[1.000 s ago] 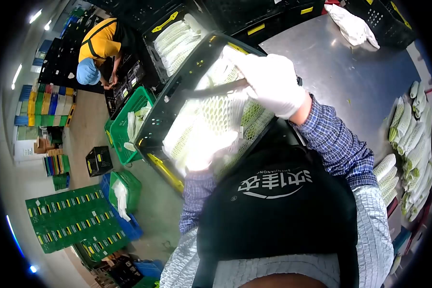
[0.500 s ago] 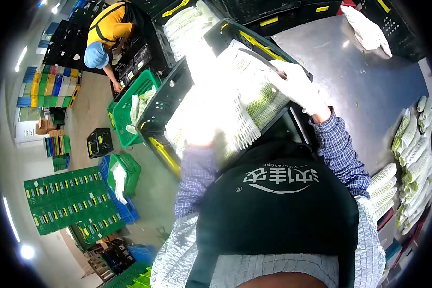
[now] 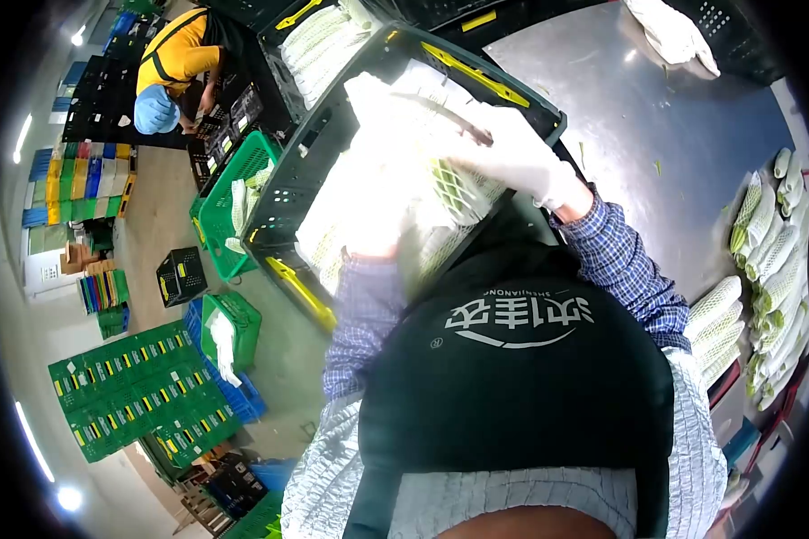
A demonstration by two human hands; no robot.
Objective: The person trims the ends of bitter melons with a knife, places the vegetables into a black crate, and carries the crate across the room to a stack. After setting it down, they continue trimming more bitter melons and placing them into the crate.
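A dark crate [image 3: 288, 171] with yellow handles stands in front of me, tilted in view. In it lie long green vegetables in white foam net sleeves [image 3: 454, 189]. My left hand [image 3: 373, 193] reaches into the crate over them, but glare washes out its fingers. My right hand [image 3: 517, 157], in a white glove, lies over the vegetables at the crate's right side, fingers bent inward. A thin grey curved strip [image 3: 440, 110] runs by its fingertips; what it is, and whether I hold it, cannot be made out.
A metal table [image 3: 593, 81] bears a white bundle [image 3: 674, 36] and sleeved vegetables [image 3: 773, 278] at right. A green crate [image 3: 220, 211] with more vegetables stands left. A co-worker [image 3: 175, 63] bends over black crates. Stacked green crates [image 3: 139, 386] stand lower left.
My right hand has moved left and slightly down, further over the sleeved vegetables. The view has shifted a little. The co-worker's arm has drawn back from the green crate.
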